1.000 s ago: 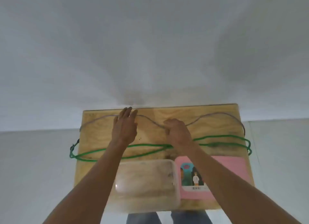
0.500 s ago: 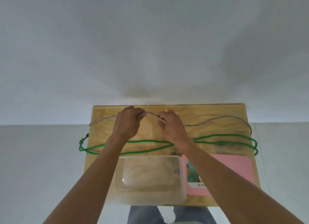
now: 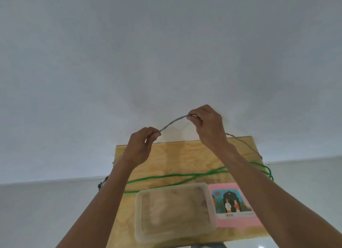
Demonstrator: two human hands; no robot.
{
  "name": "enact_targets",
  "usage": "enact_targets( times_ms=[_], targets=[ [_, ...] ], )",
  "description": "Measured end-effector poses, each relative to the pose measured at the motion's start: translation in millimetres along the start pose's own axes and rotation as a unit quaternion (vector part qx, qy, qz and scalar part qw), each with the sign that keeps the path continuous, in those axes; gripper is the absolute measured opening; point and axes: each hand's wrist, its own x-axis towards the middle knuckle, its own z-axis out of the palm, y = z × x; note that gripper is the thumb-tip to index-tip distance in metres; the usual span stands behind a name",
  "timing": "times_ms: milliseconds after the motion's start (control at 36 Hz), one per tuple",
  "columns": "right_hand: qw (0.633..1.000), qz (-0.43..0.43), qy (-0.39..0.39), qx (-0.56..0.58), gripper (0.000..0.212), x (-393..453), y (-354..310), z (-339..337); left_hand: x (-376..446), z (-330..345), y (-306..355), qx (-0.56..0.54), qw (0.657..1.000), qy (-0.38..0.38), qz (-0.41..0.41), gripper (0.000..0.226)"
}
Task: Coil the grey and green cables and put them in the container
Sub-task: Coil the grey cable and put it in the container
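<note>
the left hand [image 3: 141,146] pinches the grey cable [image 3: 174,122] above the far edge of the wooden table [image 3: 172,155]; the right hand [image 3: 207,125] pinches it higher up. the green cable [image 3: 177,177] lies loose just beyond the clear container [image 3: 175,209]. coiling of grey is only starting; next, loop it round.

Bare wooden table [image 3: 185,155] at frame centre, open for a hand. Green cable [image 3: 175,177] crosses mid-table; clear container [image 3: 175,212] and pink card [image 3: 238,222] block the lower centre and lower right.
</note>
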Motion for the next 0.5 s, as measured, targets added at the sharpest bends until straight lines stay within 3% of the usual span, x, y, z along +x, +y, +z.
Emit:
enact_targets(
  times_ms=[111,167,222,333,500],
  targets=[
    [0.984,0.104,-0.105,-0.095,0.013,-14.8,19.1,3.4,5.7,27.8,1.2,0.025,0.999,-0.034,-0.009,0.018],
    [0.978,0.137,-0.096,-0.125,0.014,-23.5,22.5,1.2,6.1,40.5,5.2,0.021,0.998,-0.059,-0.008,0.02],
    [0.982,0.139,-0.041,-0.119,0.014,-26.2,18.5,-5.8,8.7,44.3,14.6,0.009,0.999,-0.052,0.011,0.025],
    [0.988,0.082,0.101,-0.078,0.015,-3.4,-5.2,-30.1,28.0,23.2,56.9,-0.04,0.993,0.047,0.103,0.026],
    [0.957,-0.01,0.289,-0.002,0.016,34.8,-56.2,-75.5,50.5,-32.6,142.0,-0.089,0.956,0.177,0.214,0.023]
  ],
)
